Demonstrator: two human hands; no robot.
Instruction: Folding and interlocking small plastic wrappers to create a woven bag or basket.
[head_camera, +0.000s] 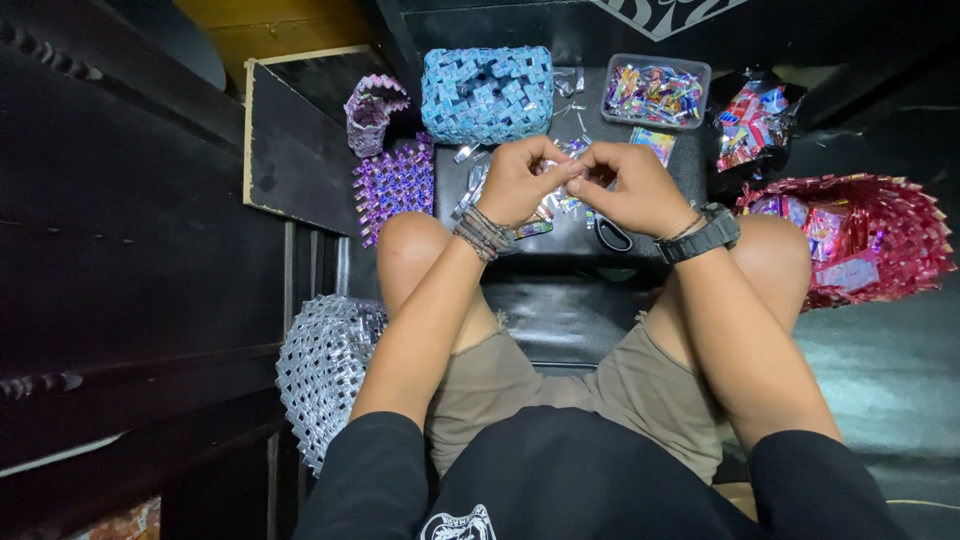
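Note:
My left hand and my right hand meet fingertip to fingertip above a black board across my knees. Between the fingertips they pinch a small folded foil wrapper strip, mostly hidden by the fingers. Bracelets circle my left wrist and a black watch sits on my right wrist. Loose folded wrapper pieces lie on the board under the hands, and black scissors lie just below my right hand.
A blue woven wrapper basket and a small purple one stand ahead, with a purple woven mat. A clear tray of wrappers, a red woven basket and a silver woven piece surround me.

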